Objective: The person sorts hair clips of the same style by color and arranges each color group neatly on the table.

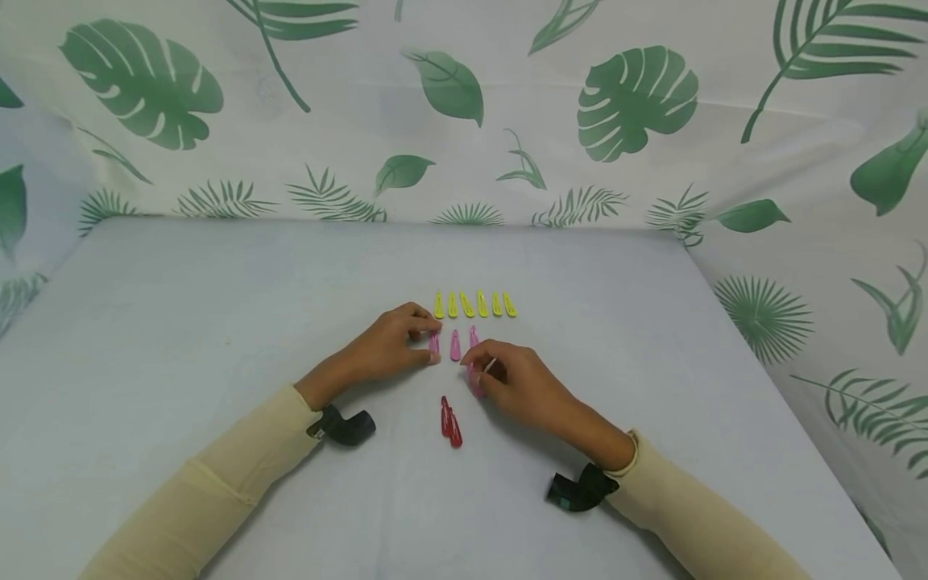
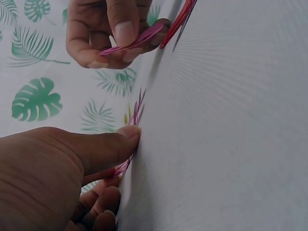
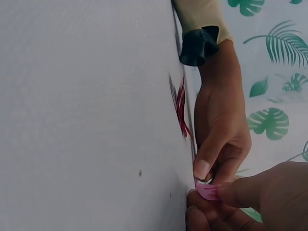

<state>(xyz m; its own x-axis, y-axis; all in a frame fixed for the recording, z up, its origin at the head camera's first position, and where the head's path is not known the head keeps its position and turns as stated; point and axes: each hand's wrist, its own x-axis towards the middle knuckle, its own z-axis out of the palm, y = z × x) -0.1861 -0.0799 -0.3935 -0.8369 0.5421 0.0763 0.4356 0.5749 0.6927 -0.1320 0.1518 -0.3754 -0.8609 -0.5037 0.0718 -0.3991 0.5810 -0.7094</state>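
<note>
Pink snap hair clips lie in a short row on the table in the head view. My left hand (image 1: 387, 342) holds the leftmost pink clip (image 1: 435, 345) end to end between thumb and fingers, down at the cloth. A second pink clip (image 1: 455, 345) lies beside it, and a third pink clip (image 1: 474, 335) shows partly behind my right fingers. Slightly above the table, my right hand (image 1: 524, 383) pinches another pink hair clip (image 2: 132, 42) between thumb and fingertips. Nearer me, two red hair clips (image 1: 451, 423) lie overlapping.
Behind the pink row, several yellow hair clips (image 1: 482, 304) stand side by side in a line. A pale cloth covers the table (image 1: 217, 322). A leaf-printed curtain (image 1: 507, 97) rises along its back and sides.
</note>
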